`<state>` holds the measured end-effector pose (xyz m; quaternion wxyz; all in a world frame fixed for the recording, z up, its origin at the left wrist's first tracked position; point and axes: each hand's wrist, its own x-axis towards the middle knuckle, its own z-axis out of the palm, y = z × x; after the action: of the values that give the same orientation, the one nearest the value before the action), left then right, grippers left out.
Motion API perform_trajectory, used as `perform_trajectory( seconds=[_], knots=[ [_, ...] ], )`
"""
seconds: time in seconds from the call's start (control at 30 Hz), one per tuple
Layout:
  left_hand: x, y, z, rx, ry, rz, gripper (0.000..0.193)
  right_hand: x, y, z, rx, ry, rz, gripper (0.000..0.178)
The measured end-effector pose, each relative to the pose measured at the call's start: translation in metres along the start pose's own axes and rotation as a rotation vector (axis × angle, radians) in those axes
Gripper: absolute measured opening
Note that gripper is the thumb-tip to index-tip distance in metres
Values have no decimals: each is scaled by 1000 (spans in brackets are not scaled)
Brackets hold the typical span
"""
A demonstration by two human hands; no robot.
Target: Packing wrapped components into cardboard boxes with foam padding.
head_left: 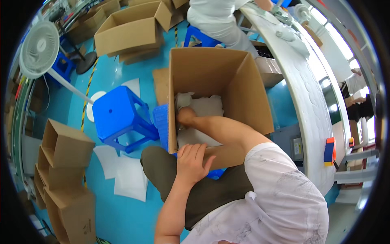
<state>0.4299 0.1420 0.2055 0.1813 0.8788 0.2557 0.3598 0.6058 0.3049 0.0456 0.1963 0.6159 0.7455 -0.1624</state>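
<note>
A tall brown cardboard box (219, 65) stands upright in front of me with its top open. White foam sheets (205, 106) with ragged edges lie inside it. My right hand (187, 116) reaches down into the box beside its left wall, among the foam. The back of that hand covers its fingers, so any object in them is hidden. My left hand (192, 162) rests at the box's near left corner, fingers stretched up to the rim and thumb apart.
A blue stool (115, 107) stands left of the box, with foam sheets (131, 178) on the floor. Cardboard boxes (67, 146) are stacked at the left and others (126, 28) behind. A fan (39, 49) stands far left. A long white table (300, 89) runs along the right; a person (215, 16) sits ahead.
</note>
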Motion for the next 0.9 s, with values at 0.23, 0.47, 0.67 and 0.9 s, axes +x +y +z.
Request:
perform_trajectory(
  seconds=[0.23, 0.47, 0.67, 0.9],
  knots=[
    [-7, -1, -4, 34, 14, -25, 46, -9, 0, -17, -136, 40, -97, 30],
    [-12, -2, -11, 61, 0, -7, 45, -35, -30, -66, 533, -73, 214, 27],
    [-9, 4, -9, 90, -29, 11, 44, -107, -57, -139, 182, 109, -32, 27],
    [-4, 7, 2, 179, 17, 52, 40, -257, -63, -228, 89, 294, -223, 25]
  ],
)
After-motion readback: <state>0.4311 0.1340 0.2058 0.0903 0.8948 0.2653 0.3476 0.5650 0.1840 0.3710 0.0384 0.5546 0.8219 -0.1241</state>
